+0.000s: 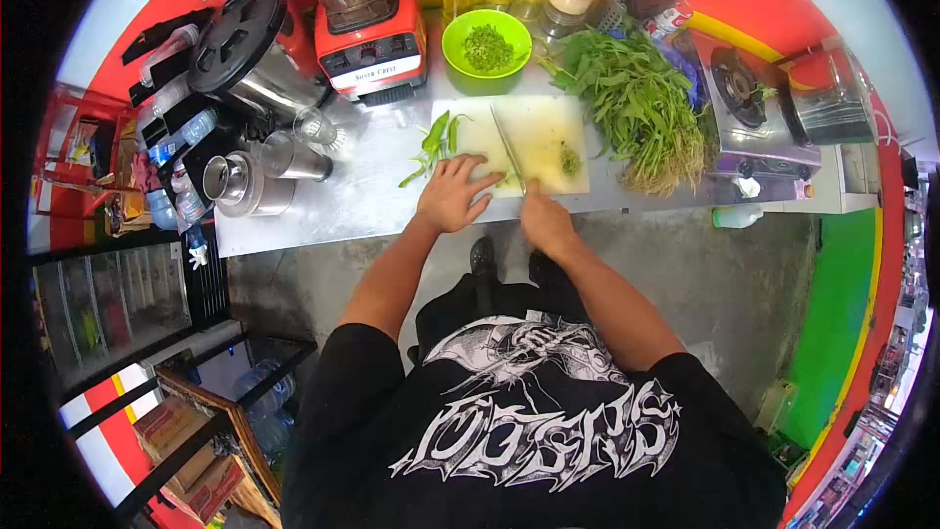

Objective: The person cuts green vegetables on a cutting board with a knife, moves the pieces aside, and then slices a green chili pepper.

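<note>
My right hand [546,221] is closed round the handle of a kitchen knife [507,144], its blade pointing away across the white cutting board [470,110]. At the board's near left edge, my left hand [453,195] rests with bent fingers on some green stalks [507,179], which show between its fingertips and the knife. The stalks are partly hidden under the hand. Loose green leaves [433,149] lie just beyond it, over the board's left edge. A small heap of chopped greens [570,160] sits on the right part of the board.
Behind the board stands a green bowl [454,39] with chopped greens. A large bunch of leafy greens [627,88], roots towards me, lies to the right, beside a gas stove [739,127]. A red blender [370,49], metal containers [257,186] and a glass [313,125] stand left.
</note>
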Available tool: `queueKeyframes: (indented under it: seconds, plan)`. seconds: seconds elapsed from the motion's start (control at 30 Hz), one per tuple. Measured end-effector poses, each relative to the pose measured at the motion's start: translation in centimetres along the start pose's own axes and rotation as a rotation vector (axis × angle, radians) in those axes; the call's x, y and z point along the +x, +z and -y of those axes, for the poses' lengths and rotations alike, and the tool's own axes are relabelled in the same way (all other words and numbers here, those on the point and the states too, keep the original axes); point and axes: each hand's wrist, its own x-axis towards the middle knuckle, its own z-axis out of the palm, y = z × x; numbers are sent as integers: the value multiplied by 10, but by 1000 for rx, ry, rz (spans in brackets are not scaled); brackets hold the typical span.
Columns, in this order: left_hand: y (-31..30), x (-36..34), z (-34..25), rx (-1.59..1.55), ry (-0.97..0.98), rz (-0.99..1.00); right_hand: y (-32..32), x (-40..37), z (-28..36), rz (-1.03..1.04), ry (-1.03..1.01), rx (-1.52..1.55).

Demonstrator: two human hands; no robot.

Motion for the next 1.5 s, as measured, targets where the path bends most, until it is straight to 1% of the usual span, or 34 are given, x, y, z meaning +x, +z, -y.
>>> queueKeyframes:
  seconds: [0.03, 0.1, 0.17, 0.23, 0.27, 0.3, 0.37, 0.4, 0.47, 0.5, 0.57, 0.6, 0.63, 0.7, 0.77, 0.83, 0.87, 0.9, 0.97, 1.0, 1.03, 1.1, 1.13, 1.17, 1.23, 1.27, 1.3, 1.37, 1.4, 1.5]
  plan:
    - [0, 0, 0, -8, -1, -1, -4, 0, 0, 1, 1, 3]
    - [1, -2, -1, -16, 0, 3, -12, 1, -2, -22, -154, -51]
    - [1, -1, -1, -22, -12, -7, -18, 1, 3, -11, -120, -89]
    - [0, -1, -1, -21, -9, -11, -15, -1, 2, 9, -83, -27]
    - [0, -2, -1, -21, -8, -12, -12, -7, 0, 10, -129, -81]
    - [0, -3, -2, -21, -13, -13, -5, -8, -2, 13, -132, -84]
    - [-1, -1, -2, 17, 6, -35, 12, -5, -5, -68, -114, -59]
    - [-2, 0, -2, 24, 16, -31, 11, -2, -4, -75, -112, -48]
    - [-3, 0, -4, 28, 11, -33, 9, 5, -5, -98, -205, -74]
    - [-1, -1, -4, 28, 19, -26, 3, 6, -3, -99, -198, -65]
    - [0, 0, -3, 35, 12, -30, -16, 3, 5, -6, -137, -42]
    - [-1, 1, -3, 37, 14, -29, -17, 2, 5, 8, -179, -61]
    - [-2, 0, -4, 30, 3, -18, -16, 0, 6, 8, -180, -61]
    - [-3, 0, -4, 24, -10, -7, -14, -10, 9, 37, -70, -39]
    - [-2, 1, -3, 10, -9, 2, 3, -6, 3, 4, -74, -46]
    - [-2, 2, -3, 23, -2, 0, 1, -4, 7, -70, -86, 20]
    - [-1, 2, -3, 34, 4, -2, -2, -2, 5, -67, -129, -8]
    - [0, 1, -4, 26, 13, 12, -11, 0, 8, -62, -115, 1]
    - [0, 1, -4, 34, -2, -13, -23, 6, 10, 65, -93, -21]
    - [1, 1, -4, 34, -11, 1, -20, 4, 10, 2, -114, -11]
    - [1, 1, -4, 36, -14, -2, -8, 6, 4, 1, -117, -14]
    - [0, 1, -4, 44, -18, 23, 10, 3, 0, -79, -174, 45]
    - [-1, 1, -4, 30, -30, 38, 16, -4, 2, -158, -174, 14]
    - [-1, 1, -3, 32, -30, 35, 18, 0, 3, -161, -177, 12]
    - [0, 2, -4, 53, -16, 17, 14, 2, 8, -107, -113, 18]
    - [0, 2, -4, 61, -9, -2, 23, 7, 3, -274, -208, 98]
    - [1, 1, -5, 60, -6, 2, 21, 9, 2, -273, -205, 101]
    - [3, 1, -5, 42, -31, 0, 4, 8, 7, -186, -190, 9]
    - [1, 1, -4, 45, -31, -2, -7, 3, 12, -116, -169, 21]
    - [0, 2, -4, 23, -32, 5, 5, -7, 9, -94, -139, -8]
